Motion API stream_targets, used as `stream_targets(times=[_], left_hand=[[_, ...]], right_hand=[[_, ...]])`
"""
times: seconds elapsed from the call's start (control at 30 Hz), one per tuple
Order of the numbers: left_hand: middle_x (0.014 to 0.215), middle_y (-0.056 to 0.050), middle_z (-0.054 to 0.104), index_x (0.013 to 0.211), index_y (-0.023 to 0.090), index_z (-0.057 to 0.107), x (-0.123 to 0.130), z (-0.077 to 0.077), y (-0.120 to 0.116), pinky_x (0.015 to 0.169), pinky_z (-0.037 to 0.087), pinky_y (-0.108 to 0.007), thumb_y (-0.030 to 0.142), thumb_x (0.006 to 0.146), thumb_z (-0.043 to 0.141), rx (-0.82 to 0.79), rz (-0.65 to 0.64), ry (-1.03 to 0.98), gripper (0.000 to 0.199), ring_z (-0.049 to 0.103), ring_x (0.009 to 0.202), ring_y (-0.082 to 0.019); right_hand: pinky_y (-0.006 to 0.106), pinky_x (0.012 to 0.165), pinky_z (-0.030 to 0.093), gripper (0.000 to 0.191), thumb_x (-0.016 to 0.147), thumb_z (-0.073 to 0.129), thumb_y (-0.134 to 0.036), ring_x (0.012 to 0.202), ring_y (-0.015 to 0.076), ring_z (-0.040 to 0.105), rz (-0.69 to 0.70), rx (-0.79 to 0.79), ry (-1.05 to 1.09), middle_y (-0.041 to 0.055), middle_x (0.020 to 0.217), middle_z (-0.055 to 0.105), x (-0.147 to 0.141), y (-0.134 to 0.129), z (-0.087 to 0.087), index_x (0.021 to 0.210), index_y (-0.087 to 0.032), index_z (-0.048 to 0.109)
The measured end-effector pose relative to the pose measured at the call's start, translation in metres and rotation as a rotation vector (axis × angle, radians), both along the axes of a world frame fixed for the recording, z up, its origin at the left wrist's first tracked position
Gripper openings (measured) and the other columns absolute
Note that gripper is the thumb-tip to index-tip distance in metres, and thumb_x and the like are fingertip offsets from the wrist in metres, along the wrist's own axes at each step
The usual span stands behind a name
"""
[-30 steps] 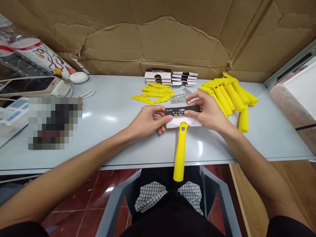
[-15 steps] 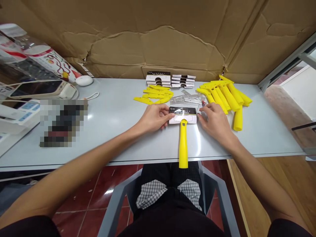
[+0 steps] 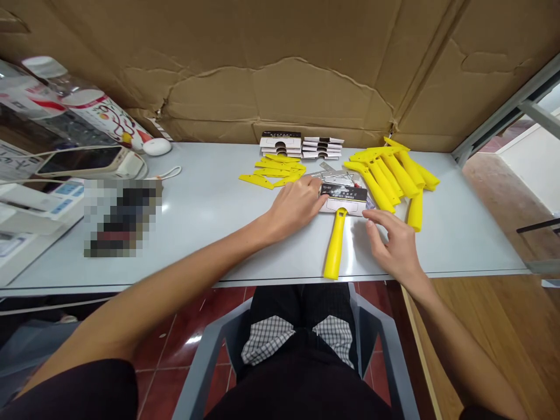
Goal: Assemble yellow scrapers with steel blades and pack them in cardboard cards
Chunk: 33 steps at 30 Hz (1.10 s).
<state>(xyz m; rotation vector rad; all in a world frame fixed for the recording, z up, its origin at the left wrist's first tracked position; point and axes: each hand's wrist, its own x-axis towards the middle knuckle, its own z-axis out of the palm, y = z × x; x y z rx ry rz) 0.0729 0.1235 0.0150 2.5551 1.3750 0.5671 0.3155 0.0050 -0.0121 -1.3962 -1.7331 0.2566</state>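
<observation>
A scraper with a yellow handle (image 3: 335, 245) lies before me, its head covered by a black-and-white card sleeve (image 3: 343, 201). My left hand (image 3: 297, 207) grips the sleeve's left edge, the thumb on its front. My right hand (image 3: 394, 239) is at the sleeve's lower right corner, thumb and index finger apart; the index fingertip is at or very near the card. Beyond the sleeve lie metal blades (image 3: 345, 177), partly hidden. Flat yellow blade covers (image 3: 277, 169) are heaped behind my left hand.
Several yellow handles (image 3: 396, 169) are piled at the right. Folded card sleeves (image 3: 280, 143) stand in stacks by the cardboard wall (image 3: 280, 87). At the left are bottles (image 3: 96, 108), a phone-like device (image 3: 83, 160), a white oval object (image 3: 156, 146) and a blurred-out item (image 3: 125, 219).
The sleeved scraper has moved right and slightly towards the back, its handle now tilting left at the bottom. My left hand went with it; my right hand shifted right and nearer to me.
</observation>
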Motion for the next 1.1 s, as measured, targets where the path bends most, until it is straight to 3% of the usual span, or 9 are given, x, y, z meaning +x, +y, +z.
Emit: stream_targets(times=[0.1, 0.2, 0.3, 0.37, 0.5, 0.63, 0.73, 0.9, 1.1], left_hand=[[0.133, -0.027, 0.077, 0.145, 0.006, 0.070, -0.010, 0.004, -0.016, 0.102, 0.058, -0.053, 0.029, 0.110, 0.060, 0.050, 0.017, -0.019, 0.043, 0.077, 0.115, -0.040], [0.126, -0.019, 0.082, 0.135, 0.011, 0.075, -0.025, 0.004, -0.041, 0.100, 0.062, -0.048, 0.029, 0.108, 0.065, 0.000, -0.041, -0.201, 0.034, 0.080, 0.102, -0.030], [0.133, -0.015, 0.082, 0.133, 0.016, 0.074, -0.035, -0.002, -0.074, 0.105, 0.064, -0.047, 0.031, 0.110, 0.063, -0.139, -0.027, -0.439, 0.029, 0.082, 0.110, -0.025], [0.140, -0.015, 0.080, 0.137, 0.020, 0.071, -0.036, -0.011, -0.095, 0.112, 0.063, -0.053, 0.029, 0.111, 0.062, -0.130, -0.065, -0.498, 0.030, 0.079, 0.127, -0.027], [0.159, -0.018, 0.068, 0.141, 0.023, 0.070, -0.028, -0.031, -0.124, 0.121, 0.057, -0.064, 0.026, 0.105, 0.073, -0.066, -0.340, -0.383, 0.036, 0.062, 0.153, -0.036], [0.161, -0.018, 0.066, 0.141, 0.026, 0.070, -0.020, -0.044, -0.132, 0.121, 0.056, -0.068, 0.023, 0.105, 0.073, 0.010, -0.391, -0.331, 0.037, 0.061, 0.152, -0.037], [0.157, -0.019, 0.067, 0.140, 0.025, 0.070, -0.018, -0.047, -0.131, 0.117, 0.059, -0.066, 0.026, 0.106, 0.073, 0.059, -0.379, -0.354, 0.034, 0.064, 0.147, -0.037], [0.155, -0.019, 0.067, 0.138, 0.024, 0.070, -0.016, -0.048, -0.133, 0.116, 0.060, -0.063, 0.030, 0.106, 0.074, 0.100, -0.371, -0.356, 0.032, 0.063, 0.147, -0.037], [0.158, -0.019, 0.064, 0.146, 0.025, 0.067, -0.013, -0.051, -0.135, 0.115, 0.060, -0.064, 0.036, 0.106, 0.076, 0.118, -0.340, -0.323, 0.042, 0.063, 0.147, -0.039]], right_hand=[[0.063, 0.119, 0.059, 0.032, 0.111, 0.065, -0.045, 0.128, 0.0321, 0.078, 0.012, -0.200, 0.364, 0.0119, 0.134, 0.083, 0.006, -0.008, -0.009, 0.129, -0.025, 0.081], [0.061, 0.128, 0.053, 0.035, 0.107, 0.072, -0.051, 0.138, 0.0302, 0.074, 0.077, -0.321, 0.757, 0.0104, 0.143, 0.080, 0.013, -0.005, -0.017, 0.131, -0.026, 0.080], [0.060, 0.132, 0.049, 0.036, 0.105, 0.077, -0.051, 0.143, 0.0302, 0.072, 0.134, -0.370, 0.909, 0.0106, 0.146, 0.079, 0.016, -0.002, -0.018, 0.130, -0.026, 0.080], [0.060, 0.134, 0.047, 0.039, 0.106, 0.075, -0.051, 0.146, 0.0302, 0.069, 0.145, -0.402, 0.831, 0.0119, 0.150, 0.077, 0.016, -0.002, -0.016, 0.135, -0.025, 0.079], [0.064, 0.130, 0.050, 0.044, 0.110, 0.068, -0.045, 0.146, 0.0320, 0.069, 0.122, -0.326, 0.444, 0.0137, 0.155, 0.073, 0.012, -0.003, -0.012, 0.147, -0.023, 0.074], [0.063, 0.132, 0.048, 0.041, 0.111, 0.058, -0.027, 0.158, 0.0320, 0.058, 0.201, 0.003, -0.094, 0.0092, 0.156, 0.073, 0.004, 0.003, -0.014, 0.149, -0.023, 0.074], [0.060, 0.131, 0.048, 0.043, 0.113, 0.055, -0.027, 0.161, 0.0345, 0.053, 0.293, 0.039, -0.372, 0.0077, 0.158, 0.071, -0.002, 0.010, -0.015, 0.151, -0.018, 0.072], [0.060, 0.125, 0.050, 0.053, 0.115, 0.053, -0.042, 0.155, 0.0366, 0.056, 0.273, -0.050, -0.513, 0.0086, 0.165, 0.066, -0.010, 0.018, -0.011, 0.161, -0.018, 0.063], [0.059, 0.121, 0.053, 0.051, 0.114, 0.052, -0.039, 0.151, 0.0360, 0.058, 0.267, -0.042, -0.490, 0.0085, 0.161, 0.069, -0.015, 0.023, -0.009, 0.158, -0.018, 0.065]])
